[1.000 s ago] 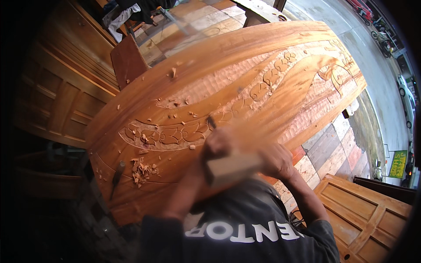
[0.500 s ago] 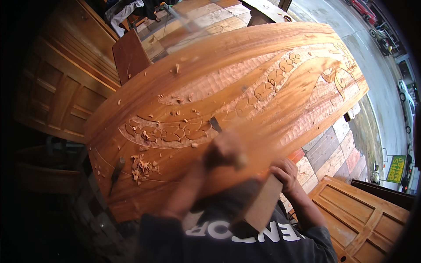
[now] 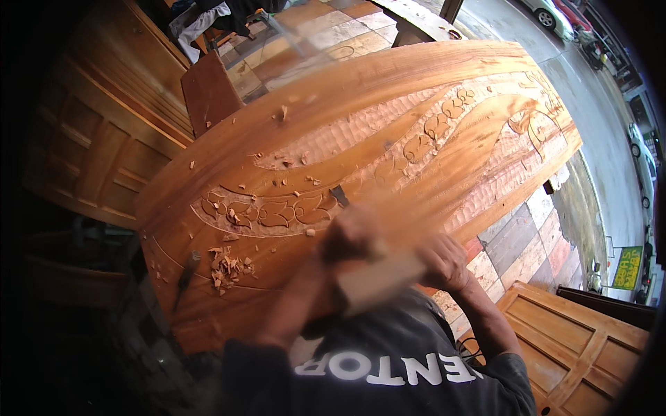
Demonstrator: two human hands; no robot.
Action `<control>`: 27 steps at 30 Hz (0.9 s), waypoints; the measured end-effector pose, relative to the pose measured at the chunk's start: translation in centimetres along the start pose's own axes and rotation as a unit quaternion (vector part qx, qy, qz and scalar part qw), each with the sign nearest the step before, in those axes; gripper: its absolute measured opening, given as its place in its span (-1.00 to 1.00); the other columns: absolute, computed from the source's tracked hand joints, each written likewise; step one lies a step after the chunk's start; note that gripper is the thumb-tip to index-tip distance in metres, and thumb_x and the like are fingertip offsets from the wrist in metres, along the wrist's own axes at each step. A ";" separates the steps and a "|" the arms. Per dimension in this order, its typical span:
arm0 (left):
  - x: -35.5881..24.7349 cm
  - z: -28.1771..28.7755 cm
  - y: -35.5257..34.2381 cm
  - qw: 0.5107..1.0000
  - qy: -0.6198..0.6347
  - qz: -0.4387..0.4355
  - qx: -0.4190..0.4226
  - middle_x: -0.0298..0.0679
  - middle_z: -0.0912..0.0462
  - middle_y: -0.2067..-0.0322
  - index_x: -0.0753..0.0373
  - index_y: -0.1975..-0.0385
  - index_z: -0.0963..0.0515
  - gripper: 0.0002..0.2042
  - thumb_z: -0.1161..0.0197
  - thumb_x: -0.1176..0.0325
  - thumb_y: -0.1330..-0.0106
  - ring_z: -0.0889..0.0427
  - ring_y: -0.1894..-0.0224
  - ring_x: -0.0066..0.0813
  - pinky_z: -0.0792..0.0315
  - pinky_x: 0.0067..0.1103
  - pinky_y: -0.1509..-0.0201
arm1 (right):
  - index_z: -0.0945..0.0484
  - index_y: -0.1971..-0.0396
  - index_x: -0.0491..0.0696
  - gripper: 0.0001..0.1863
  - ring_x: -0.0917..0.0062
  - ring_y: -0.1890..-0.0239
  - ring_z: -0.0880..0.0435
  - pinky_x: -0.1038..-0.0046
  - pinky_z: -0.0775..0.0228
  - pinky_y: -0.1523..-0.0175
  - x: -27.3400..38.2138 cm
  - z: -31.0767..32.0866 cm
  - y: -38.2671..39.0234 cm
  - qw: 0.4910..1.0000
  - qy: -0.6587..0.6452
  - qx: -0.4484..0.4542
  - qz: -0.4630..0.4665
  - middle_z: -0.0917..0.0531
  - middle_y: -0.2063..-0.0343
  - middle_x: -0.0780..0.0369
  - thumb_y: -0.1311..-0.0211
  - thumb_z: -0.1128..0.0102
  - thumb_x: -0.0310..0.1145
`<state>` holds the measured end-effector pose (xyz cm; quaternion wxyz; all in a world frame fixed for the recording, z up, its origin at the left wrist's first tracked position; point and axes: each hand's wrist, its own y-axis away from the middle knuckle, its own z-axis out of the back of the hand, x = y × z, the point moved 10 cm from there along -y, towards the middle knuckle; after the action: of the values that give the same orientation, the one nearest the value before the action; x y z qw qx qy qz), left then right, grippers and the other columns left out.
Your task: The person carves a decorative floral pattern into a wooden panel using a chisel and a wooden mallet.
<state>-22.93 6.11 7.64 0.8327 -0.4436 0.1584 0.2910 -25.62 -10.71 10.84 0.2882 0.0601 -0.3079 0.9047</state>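
A large wooden panel (image 3: pixel 229 163) carved with leaves and scrolls lies in front of me. Closed around a chisel (image 3: pixel 339 196), my left hand (image 3: pixel 349 232) holds its dark blade against the wood at the right end of a carved leaf row. The handle's butt shows as a blur below that fist. My right hand (image 3: pixel 445 263) grips a squared wooden mallet (image 3: pixel 383 282), blurred by motion. The mallet's head is right by the chisel's butt; whether they touch I cannot tell. Most of the mallet's grip is hidden by my fingers.
Wood shavings (image 3: pixel 229 269) are heaped on the panel's left part, beside another chisel-like tool (image 3: pixel 186 277). Loose chips are scattered across the carving. Panelled doors stand at the left (image 3: pixel 90 149) and lower right (image 3: pixel 572 343). Beyond the tiled floor (image 3: pixel 517 239) runs a street with cars.
My right hand has swung the mallet up and to the left, from near my body to the chisel's butt. My left hand and the chisel stay nearly in place.
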 end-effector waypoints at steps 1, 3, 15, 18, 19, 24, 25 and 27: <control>0.2 0.3 0.2 1.000 -0.018 -0.002 -0.022 -0.27 -0.61 0.43 0.14 0.34 -0.61 -0.81 -0.49 0.35 -0.10 -0.69 0.30 -0.19 -0.64 -0.23 -0.01 | -0.63 0.09 -0.06 -0.53 0.28 0.19 -0.75 0.29 -0.60 0.10 0.0 -0.2 0.0 1.000 -0.001 -0.002 0.000 -0.71 0.20 0.17 0.10 -0.42 -0.31; -0.4 1.2 -0.9 0.998 -0.032 -0.006 -0.046 -0.26 -0.61 0.43 0.14 0.34 -0.61 -0.80 -0.50 0.35 -0.10 -0.68 0.30 -0.19 -0.64 -0.23 -0.01 | -0.64 0.08 -0.05 -0.52 0.30 0.19 -0.74 0.31 -0.58 0.09 0.9 1.0 0.1 0.996 -0.037 -0.059 0.060 -0.70 0.18 0.18 0.11 -0.43 -0.30; -1.2 0.9 1.4 0.997 0.025 0.026 -0.061 -0.30 -0.58 0.44 0.15 0.32 -0.55 -0.77 -0.51 0.50 -0.14 -0.66 0.36 -0.26 -0.68 -0.24 0.06 | -0.65 0.15 -0.11 -0.54 0.23 0.27 -0.77 0.27 -0.62 0.18 1.0 2.4 1.8 0.999 -0.003 -0.001 -0.043 -0.71 0.27 0.12 0.14 -0.51 -0.32; -3.8 0.6 0.6 0.999 0.009 -0.005 -0.043 -0.31 -0.57 0.46 0.14 0.32 -0.59 -0.81 -0.50 0.45 -0.16 -0.67 0.37 -0.29 -0.68 -0.26 0.06 | -0.62 0.10 -0.12 -0.50 0.20 0.30 -0.77 0.25 -0.63 0.20 1.0 3.1 2.5 0.998 -0.017 -0.042 -0.044 -0.71 0.29 0.09 0.11 -0.54 -0.30; -3.4 0.5 1.1 0.999 0.010 -0.002 -0.043 -0.31 -0.57 0.46 0.14 0.32 -0.59 -0.81 -0.50 0.45 -0.16 -0.67 0.37 -0.29 -0.68 -0.26 0.06 | -0.61 0.08 -0.12 -0.48 0.19 0.31 -0.77 0.24 -0.63 0.21 0.9 3.5 2.8 0.996 -0.028 -0.067 -0.052 -0.71 0.29 0.08 0.10 -0.55 -0.29; -2.1 1.7 0.3 0.999 -0.008 -0.001 -0.038 -0.33 -0.58 0.46 0.12 0.36 -0.61 -0.85 -0.48 0.41 -0.16 -0.67 0.38 -0.31 -0.69 -0.28 0.06 | -0.58 0.05 -0.11 -0.45 0.19 0.33 -0.77 0.26 -0.63 0.23 1.3 3.7 2.0 0.997 -0.040 -0.053 -0.047 -0.70 0.29 0.08 0.06 -0.59 -0.26; -1.9 1.5 0.7 0.999 -0.009 -0.002 -0.039 -0.33 -0.58 0.46 0.12 0.36 -0.61 -0.85 -0.48 0.41 -0.16 -0.67 0.38 -0.31 -0.69 -0.28 0.06 | -0.57 0.05 -0.11 -0.44 0.20 0.34 -0.77 0.27 -0.63 0.25 1.4 3.9 1.6 0.997 -0.043 -0.048 -0.043 -0.70 0.29 0.08 0.05 -0.62 -0.25; -1.4 1.4 2.1 0.999 -0.010 -0.003 -0.051 -0.33 -0.58 0.46 0.12 0.36 -0.60 -0.84 -0.48 0.41 -0.15 -0.67 0.38 -0.30 -0.69 -0.27 0.06 | -0.57 0.05 -0.10 -0.42 0.21 0.35 -0.76 0.29 -0.62 0.27 2.5 4.8 0.7 0.996 -0.056 -0.065 -0.031 -0.70 0.29 0.09 0.04 -0.67 -0.22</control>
<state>-25.40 7.73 7.80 0.8112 -0.4832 0.1335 0.3011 -28.37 -12.79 15.10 0.3020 0.1011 -0.3800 0.8684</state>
